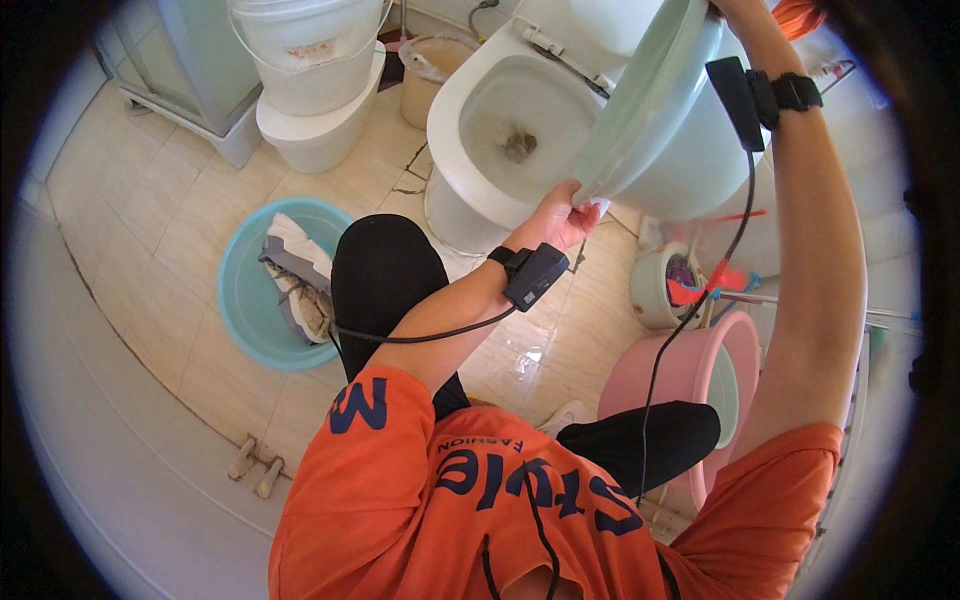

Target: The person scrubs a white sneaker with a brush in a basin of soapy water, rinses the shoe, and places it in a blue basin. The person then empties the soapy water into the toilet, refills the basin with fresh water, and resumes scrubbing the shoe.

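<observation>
A large pale green plastic basin (675, 142) is tipped on its side over the open toilet bowl (480, 161). My left hand (566, 217) grips the basin's lower rim beside the front of the toilet seat. High at the top edge of the view, my right hand (739, 9) holds the basin's upper side; its fingers are partly hidden. Murky water lies at the bottom of the toilet. To the left of my knee, a pair of white and grey shoes (300, 277) rests in a light blue basin (247, 330) on the tiled floor.
A white lidded bucket (311, 52) stands on a white container (322, 139) at upper left, near a beige waste bin (420, 94). At right are a pink tub (660, 360) and a small round container (649, 289). Black cables run from both wrist devices. The floor looks wet in front of me.
</observation>
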### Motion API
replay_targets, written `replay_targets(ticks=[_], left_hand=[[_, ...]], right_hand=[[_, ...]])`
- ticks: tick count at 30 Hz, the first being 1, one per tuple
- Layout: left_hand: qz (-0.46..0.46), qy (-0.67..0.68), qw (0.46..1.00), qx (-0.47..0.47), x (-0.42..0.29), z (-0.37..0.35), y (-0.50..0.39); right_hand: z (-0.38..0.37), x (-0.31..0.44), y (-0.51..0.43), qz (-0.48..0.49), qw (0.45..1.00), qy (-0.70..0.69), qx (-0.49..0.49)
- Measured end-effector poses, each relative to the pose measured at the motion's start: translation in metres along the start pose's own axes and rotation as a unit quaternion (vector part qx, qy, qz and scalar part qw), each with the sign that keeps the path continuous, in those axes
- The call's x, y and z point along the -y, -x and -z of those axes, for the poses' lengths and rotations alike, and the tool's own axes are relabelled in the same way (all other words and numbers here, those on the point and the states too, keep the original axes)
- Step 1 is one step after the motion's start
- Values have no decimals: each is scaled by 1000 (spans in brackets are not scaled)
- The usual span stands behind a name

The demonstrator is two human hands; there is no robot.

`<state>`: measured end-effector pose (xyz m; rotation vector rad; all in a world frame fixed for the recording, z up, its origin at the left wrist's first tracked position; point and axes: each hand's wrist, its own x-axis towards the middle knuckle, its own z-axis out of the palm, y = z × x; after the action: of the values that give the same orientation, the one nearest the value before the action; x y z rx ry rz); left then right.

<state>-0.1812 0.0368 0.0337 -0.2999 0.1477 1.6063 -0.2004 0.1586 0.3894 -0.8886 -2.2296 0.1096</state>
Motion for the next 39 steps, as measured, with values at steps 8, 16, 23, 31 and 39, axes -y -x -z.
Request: replay_targets(ticks=[8,16,23,31,39], left_hand=[[18,-2,1000,-17,4,5,-3],[17,-3,1000,-17,6,3,-2],[25,3,1000,-8,7,4,-1],[8,0,1000,-28,12,-1,2],[3,-34,999,-27,14,5,-1]], right_hand=[[-19,26,-2,41,999,7,35],[-14,21,0,47,998,-22,28],[-9,18,3,43,998,-27,37],[-5,13,3,48,998,-26,31],[16,-17,9,90,994,-54,33]])
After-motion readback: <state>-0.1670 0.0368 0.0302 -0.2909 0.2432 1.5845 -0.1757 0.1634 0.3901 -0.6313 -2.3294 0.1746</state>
